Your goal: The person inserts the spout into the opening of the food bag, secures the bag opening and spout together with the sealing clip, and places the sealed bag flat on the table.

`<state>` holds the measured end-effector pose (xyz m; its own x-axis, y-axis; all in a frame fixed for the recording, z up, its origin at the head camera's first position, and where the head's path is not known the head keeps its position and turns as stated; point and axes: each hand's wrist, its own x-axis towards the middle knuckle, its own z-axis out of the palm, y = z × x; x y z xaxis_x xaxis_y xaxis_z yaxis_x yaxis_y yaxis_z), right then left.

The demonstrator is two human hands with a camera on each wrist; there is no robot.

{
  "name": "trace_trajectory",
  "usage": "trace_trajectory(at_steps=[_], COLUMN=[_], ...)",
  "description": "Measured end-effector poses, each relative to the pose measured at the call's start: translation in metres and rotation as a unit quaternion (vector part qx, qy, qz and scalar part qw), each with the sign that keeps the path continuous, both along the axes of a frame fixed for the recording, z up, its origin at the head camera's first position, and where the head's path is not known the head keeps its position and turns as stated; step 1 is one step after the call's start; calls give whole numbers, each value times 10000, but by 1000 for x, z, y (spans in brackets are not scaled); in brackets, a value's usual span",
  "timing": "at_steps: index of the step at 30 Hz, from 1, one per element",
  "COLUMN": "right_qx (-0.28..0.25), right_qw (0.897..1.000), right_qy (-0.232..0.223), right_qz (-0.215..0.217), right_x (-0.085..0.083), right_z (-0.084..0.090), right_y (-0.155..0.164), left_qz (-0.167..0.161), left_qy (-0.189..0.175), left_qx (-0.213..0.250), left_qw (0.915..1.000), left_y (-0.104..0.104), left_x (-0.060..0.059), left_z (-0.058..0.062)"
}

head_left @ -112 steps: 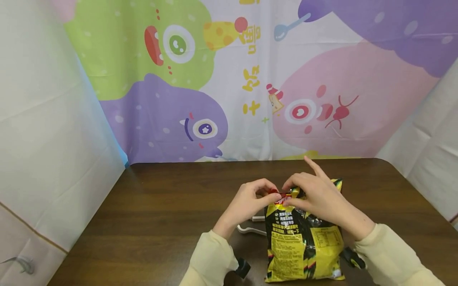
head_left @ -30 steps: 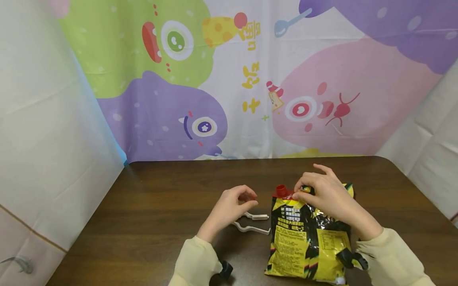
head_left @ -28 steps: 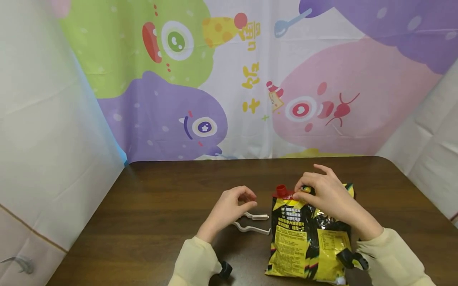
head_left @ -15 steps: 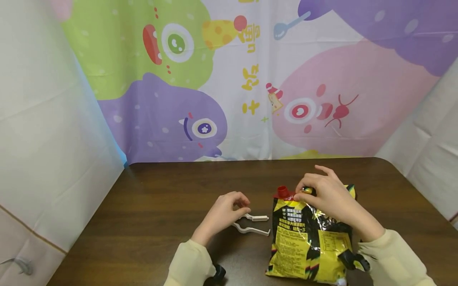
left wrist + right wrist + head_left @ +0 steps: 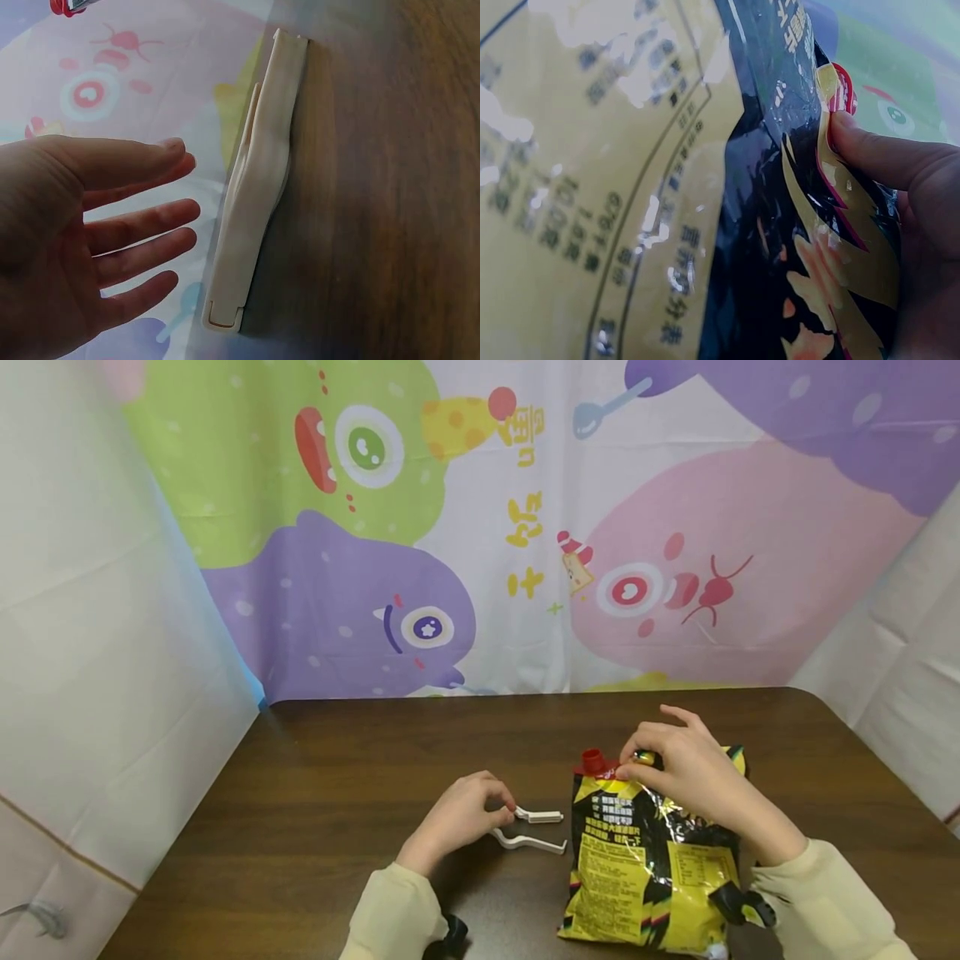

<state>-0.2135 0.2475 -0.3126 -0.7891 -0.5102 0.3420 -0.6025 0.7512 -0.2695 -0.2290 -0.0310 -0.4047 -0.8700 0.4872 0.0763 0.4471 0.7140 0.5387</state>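
Note:
My right hand [image 5: 686, 768] pinches the top edge of a black and yellow snack bag [image 5: 615, 868], thumb on the near side. At the bag's top left corner the red part [image 5: 593, 762] is curled into a small roll. In the right wrist view the thumb [image 5: 877, 154] presses the bag by its red patch. A white bag clip [image 5: 531, 842] lies on the table left of the bag, its two arms spread. My left hand [image 5: 459, 817] hovers over the clip's left end and hides it. In the left wrist view its relaxed fingers [image 5: 146, 225] are apart from the clip [image 5: 259, 180].
The dark wooden table [image 5: 337, 793] reaches back to a cartoon-printed curtain [image 5: 517, 643]. White cloth [image 5: 112, 610] hangs at both sides. Black straps [image 5: 738, 906] sit at both wrists.
My left hand has let go of the bag's top corner and moved left and down to the clip. The bag has shifted slightly right; my right hand keeps its pinch on it.

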Motion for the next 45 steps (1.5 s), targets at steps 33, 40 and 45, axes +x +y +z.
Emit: trace_trajectory(at_steps=[33,40,45], right_qx=[30,21,15], right_qw=[9998,9999,10000], right_qy=[-178,-147,-59], right_qz=[10,47,54], right_x=[-1,-2,-3], right_z=[-1,-4,-6], right_y=[1,2,2], left_qz=[202,345,411], left_qy=[324,147,91], left_qx=[-664,-753,-789], left_qw=[9971,9965,9960], left_y=[-4,-4,-5], left_x=[0,0,-1], left_z=[-11,-11,-10])
